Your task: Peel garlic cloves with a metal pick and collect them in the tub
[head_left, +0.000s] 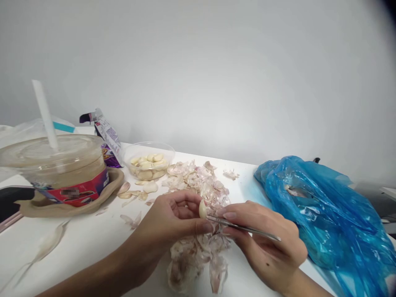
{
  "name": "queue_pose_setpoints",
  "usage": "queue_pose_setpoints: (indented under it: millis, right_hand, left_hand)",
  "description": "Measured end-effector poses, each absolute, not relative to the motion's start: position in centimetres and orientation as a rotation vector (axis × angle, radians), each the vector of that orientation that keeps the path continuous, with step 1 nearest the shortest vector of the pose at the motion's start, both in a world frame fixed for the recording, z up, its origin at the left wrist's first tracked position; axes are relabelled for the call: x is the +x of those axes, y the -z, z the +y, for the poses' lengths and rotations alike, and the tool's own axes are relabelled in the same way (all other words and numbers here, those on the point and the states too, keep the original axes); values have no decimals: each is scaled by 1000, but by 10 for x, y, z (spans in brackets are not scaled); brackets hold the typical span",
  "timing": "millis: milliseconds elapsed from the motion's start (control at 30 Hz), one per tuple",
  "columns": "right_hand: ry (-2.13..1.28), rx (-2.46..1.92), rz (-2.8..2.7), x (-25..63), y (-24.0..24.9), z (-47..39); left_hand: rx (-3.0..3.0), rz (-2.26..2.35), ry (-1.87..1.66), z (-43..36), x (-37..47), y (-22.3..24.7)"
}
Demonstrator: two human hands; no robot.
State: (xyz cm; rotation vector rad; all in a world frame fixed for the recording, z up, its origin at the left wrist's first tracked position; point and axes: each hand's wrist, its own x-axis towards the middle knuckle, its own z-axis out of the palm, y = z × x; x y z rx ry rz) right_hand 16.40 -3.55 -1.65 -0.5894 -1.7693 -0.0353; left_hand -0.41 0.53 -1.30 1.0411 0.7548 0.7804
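"We've got a pale garlic clove [202,209] up above the papery skins [213,189], pinched in our left hand [173,216]!"

"And our right hand [283,253] grips metal tweezers [266,234], tips right at the clove!"

"Beyond, we spot a clear bowl [169,157] of cloves [150,165] on the table [105,247]."

"Blue bag [328,218] on our right, drink cup [74,175] on our left!"
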Motion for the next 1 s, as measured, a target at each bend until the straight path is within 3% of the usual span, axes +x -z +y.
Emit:
queue_pose_setpoints:
  millis: [1000]
  right_hand:
    - [-7,-571,-1726,163,13,-37]
  left_hand:
    - [1079,745,-782,7,-4,13]
